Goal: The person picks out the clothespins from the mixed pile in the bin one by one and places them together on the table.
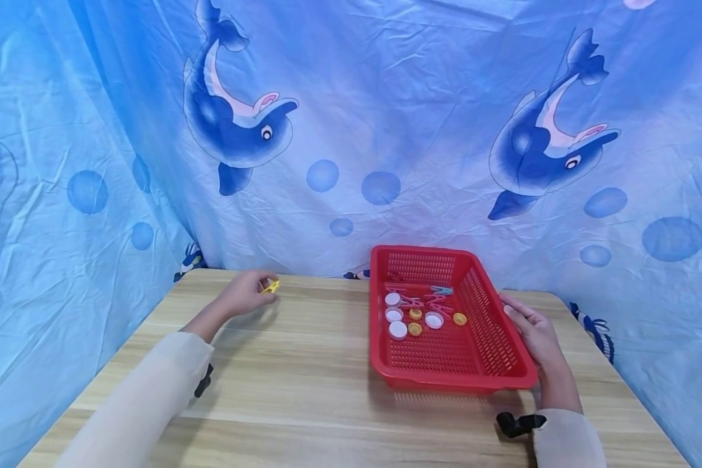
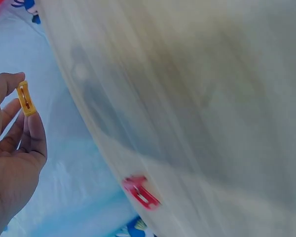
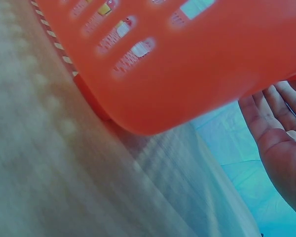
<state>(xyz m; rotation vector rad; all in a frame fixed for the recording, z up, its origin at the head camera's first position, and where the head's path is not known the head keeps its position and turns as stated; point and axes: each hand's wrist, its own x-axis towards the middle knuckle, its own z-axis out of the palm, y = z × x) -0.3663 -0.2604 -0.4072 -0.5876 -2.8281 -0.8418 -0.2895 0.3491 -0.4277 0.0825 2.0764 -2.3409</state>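
My left hand is over the far left of the table, pinching a yellow clothespin between thumb and fingertips. A red clothespin lies on the table near its edge in the left wrist view; the head view does not show it. With my right hand I hold the right side of a red plastic basket by its rim. Inside the basket are several white bottle caps, several yellow caps, pinkish-red clothespins and a teal clothespin.
The wood-grain table runs back to a blue curtain printed with dolphins, which also hangs along both sides. A black strap piece sticks out at the right wrist, with another at the left.
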